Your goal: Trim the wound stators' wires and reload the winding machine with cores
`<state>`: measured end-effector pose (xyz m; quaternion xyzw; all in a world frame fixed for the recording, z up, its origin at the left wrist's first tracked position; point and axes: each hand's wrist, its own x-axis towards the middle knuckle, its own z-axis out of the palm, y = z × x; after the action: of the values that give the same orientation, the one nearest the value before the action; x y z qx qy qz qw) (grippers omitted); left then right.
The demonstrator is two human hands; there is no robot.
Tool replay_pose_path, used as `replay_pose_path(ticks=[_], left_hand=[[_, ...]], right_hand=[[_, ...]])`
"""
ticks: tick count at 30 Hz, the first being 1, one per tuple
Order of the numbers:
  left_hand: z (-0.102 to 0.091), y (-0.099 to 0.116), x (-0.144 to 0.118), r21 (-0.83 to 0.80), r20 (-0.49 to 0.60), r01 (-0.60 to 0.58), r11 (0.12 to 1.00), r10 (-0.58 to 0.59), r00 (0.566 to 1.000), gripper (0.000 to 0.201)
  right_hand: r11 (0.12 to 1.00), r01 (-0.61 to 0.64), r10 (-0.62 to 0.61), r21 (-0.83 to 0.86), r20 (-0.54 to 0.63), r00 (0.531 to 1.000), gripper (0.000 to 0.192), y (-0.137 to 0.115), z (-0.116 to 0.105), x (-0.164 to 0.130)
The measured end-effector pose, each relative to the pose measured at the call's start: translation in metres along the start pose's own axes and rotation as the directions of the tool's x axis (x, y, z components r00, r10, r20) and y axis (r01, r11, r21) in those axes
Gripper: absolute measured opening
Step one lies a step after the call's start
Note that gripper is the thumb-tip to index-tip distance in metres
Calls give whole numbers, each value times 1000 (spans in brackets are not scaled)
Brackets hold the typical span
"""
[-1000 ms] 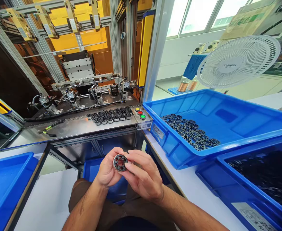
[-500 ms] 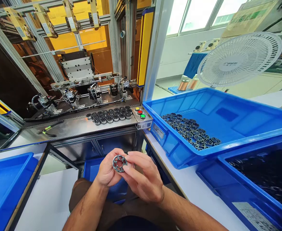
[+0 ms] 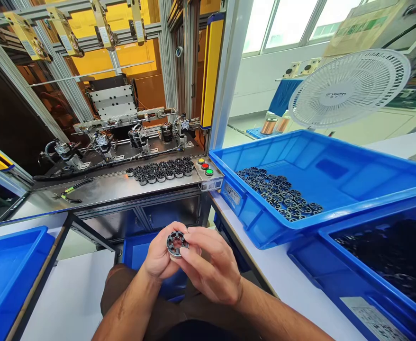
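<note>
Both hands meet in front of my lap around one small round metal stator core (image 3: pixel 176 243), a grey ring with black inner slots. My left hand (image 3: pixel 158 258) cradles it from the left and below. My right hand (image 3: pixel 210 265) pinches its right edge with thumb and fingertips. The ring's open face tilts up toward the camera. More of these rings sit in a row group (image 3: pixel 161 170) on the steel machine shelf ahead and in a cluster (image 3: pixel 279 192) inside the blue bin (image 3: pixel 265 232) at right.
A winding machine (image 3: pixel 122 123) with red, yellow and green buttons (image 3: pixel 205 166) stands ahead. Pliers (image 3: pixel 69 192) lie on its steel shelf. Blue bins sit at near right (image 3: pixel 371 265), at left (image 3: pixel 5 270) and under the bench (image 3: pixel 137 251). A white fan (image 3: pixel 348 90) stands at right.
The ring has been turned slightly in my fingers and my right fingertips have shifted along its rim. The hands stay in the same place.
</note>
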<state>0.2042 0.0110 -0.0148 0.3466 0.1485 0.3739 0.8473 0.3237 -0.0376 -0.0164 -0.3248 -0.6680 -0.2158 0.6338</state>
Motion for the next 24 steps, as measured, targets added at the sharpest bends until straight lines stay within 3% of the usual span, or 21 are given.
replay_pose_path(ticks=[24], left_hand=[[-5, -7, -4, -106, 96, -31, 994, 41, 994, 40]], right_hand=[[998, -68, 69, -15, 36, 997, 21, -5, -8, 1]])
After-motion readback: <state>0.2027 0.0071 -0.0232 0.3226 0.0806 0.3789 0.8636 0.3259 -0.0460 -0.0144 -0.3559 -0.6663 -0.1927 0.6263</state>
